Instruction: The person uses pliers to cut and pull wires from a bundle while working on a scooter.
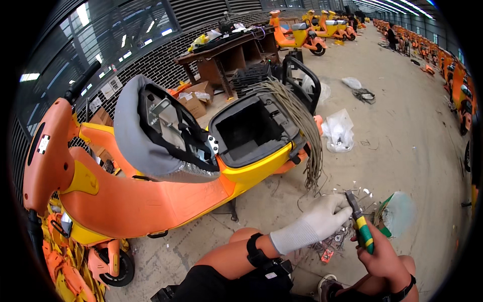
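Note:
My right hand (380, 251), bare, is wrapped round the green and yellow handles of a pair of pliers (361, 221), whose dark metal jaws point up and away from me. My left hand (327, 216) wears a white knitted glove. Its fingers are pinched together just beside the jaws; whatever they hold is too small to make out. Left of my hands stands an orange and yellow scooter (151, 201) with its grey seat (146, 131) tipped up. The storage box (251, 128) under the seat lies exposed. A bundle of thin grey-brown cables (302, 121) hangs over the scooter's tail.
Small scraps and wire bits (327, 246) litter the floor below my hands, beside a round translucent greenish piece (399, 214). A white plastic bag (338, 131) lies behind the scooter. Farther off are a cluttered brown desk (216, 65), cardboard boxes (193, 103) and rows of scooters (297, 35).

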### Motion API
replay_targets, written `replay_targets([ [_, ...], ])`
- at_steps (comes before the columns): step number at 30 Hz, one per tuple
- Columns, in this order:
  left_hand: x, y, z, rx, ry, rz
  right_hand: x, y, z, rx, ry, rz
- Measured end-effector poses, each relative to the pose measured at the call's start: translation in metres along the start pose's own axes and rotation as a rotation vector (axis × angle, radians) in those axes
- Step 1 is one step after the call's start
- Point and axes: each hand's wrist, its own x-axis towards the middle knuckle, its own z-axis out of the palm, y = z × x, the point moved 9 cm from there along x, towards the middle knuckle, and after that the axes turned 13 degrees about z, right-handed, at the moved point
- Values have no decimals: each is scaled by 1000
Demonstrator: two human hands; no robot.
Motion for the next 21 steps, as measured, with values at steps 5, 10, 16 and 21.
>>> replay_targets([
  [5,-1,22,-8,464,132,139,13,6,-1,77,-135,110],
  [10,-5,31,-4,696,165,245,11,-16,1,17,-157,50],
  [16,3,19,-11,434,74,99,12,-9,-5,-82,-61,80],
  [21,0,-15,-2,-323,-129,-308,9,-16,-9,-204,21,90],
])
